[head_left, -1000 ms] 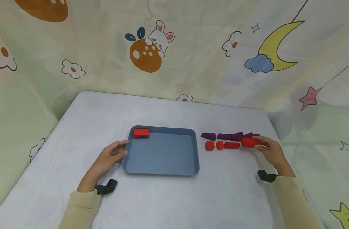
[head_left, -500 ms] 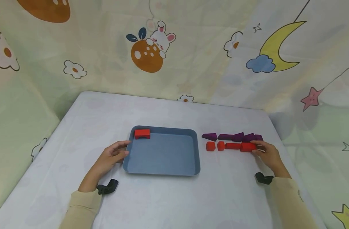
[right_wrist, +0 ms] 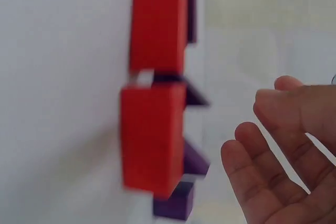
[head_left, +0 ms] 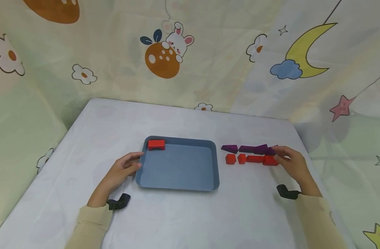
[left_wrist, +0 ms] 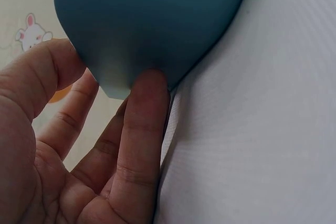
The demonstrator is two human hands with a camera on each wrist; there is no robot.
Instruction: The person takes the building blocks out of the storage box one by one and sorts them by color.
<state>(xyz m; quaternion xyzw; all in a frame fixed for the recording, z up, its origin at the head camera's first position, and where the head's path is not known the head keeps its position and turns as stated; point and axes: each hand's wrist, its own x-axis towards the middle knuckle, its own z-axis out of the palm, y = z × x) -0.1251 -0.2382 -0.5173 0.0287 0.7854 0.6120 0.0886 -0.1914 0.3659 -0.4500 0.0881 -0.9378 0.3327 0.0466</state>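
Red rectangular wooden block [head_left: 270, 160] right of blue plastic tray [head_left: 177, 185], right hand [head_left: 291, 164] open beside it; left hand [head_left: 123, 169] open, touching tray rim.

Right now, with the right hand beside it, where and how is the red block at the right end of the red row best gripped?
Probably from above, pinching the red block across its near and far faces. Another red block sits close on its left and purple blocks crowd just behind, so the top and near side are freest. The right hand is open beside it.

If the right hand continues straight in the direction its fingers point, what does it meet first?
Probably the red rectangular wooden block at the row's end; the right hand is open just beside it.
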